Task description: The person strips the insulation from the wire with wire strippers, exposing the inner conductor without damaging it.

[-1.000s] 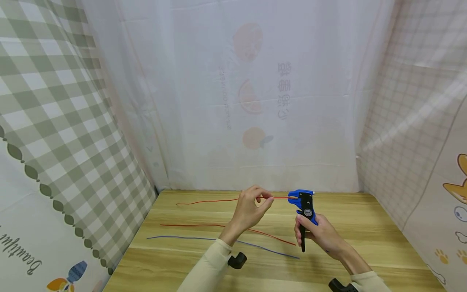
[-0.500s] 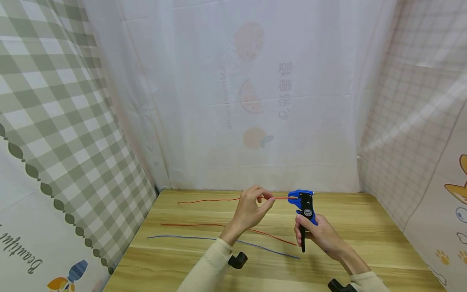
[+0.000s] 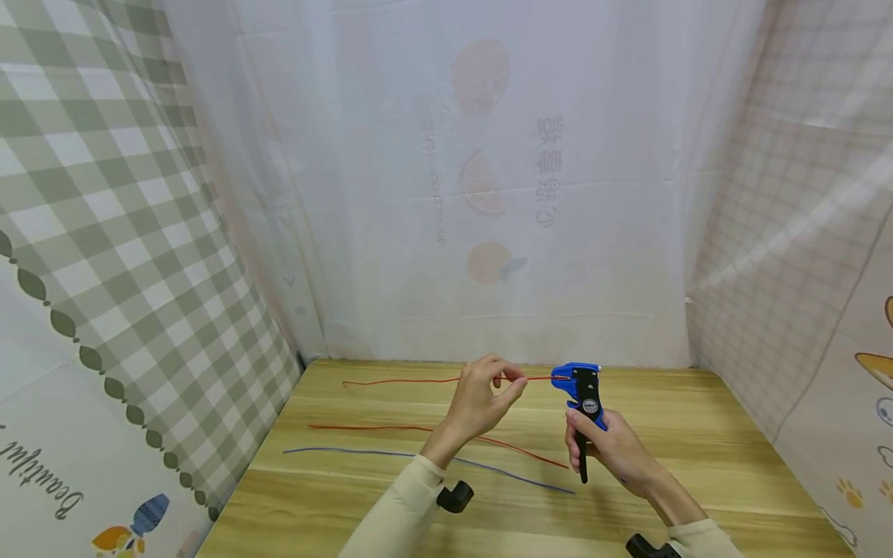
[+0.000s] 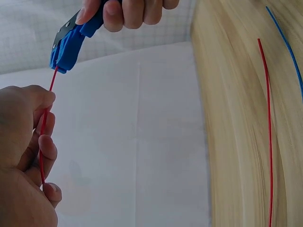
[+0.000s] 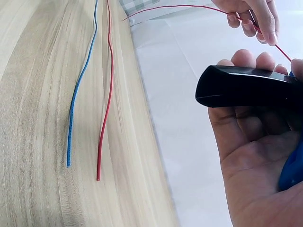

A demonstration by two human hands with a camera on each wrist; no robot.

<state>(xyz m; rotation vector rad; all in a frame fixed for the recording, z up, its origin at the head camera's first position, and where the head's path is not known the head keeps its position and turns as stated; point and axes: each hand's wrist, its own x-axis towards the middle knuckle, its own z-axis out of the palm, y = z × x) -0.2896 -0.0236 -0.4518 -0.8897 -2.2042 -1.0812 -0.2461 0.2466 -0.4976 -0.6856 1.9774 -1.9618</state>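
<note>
My left hand (image 3: pixel 480 403) pinches a red wire (image 3: pixel 539 377) between thumb and fingers, and the rest of it trails off to the left. In the left wrist view the same wire (image 4: pixel 50 85) runs up from the fingers into the nose of a wire stripper (image 4: pixel 68 49). My right hand (image 3: pixel 614 449) grips this blue and black wire stripper (image 3: pixel 584 387) by its handles, nose to the left. The right wrist view shows the black handle (image 5: pixel 246 87) across the curled fingers. The wire's end inside the stripper's jaws is hidden.
A second red wire (image 3: pixel 516 448) and a blue wire (image 3: pixel 516 476) lie side by side on the wooden table (image 3: pixel 670 496), passing under the left forearm. A white curtain (image 3: pixel 593 294) hangs at the back, with a checked cloth (image 3: pixel 174 232) on the left.
The hands, the wire stripper and the held red wire stay nearly where they were. The whole view has shifted very slightly.
</note>
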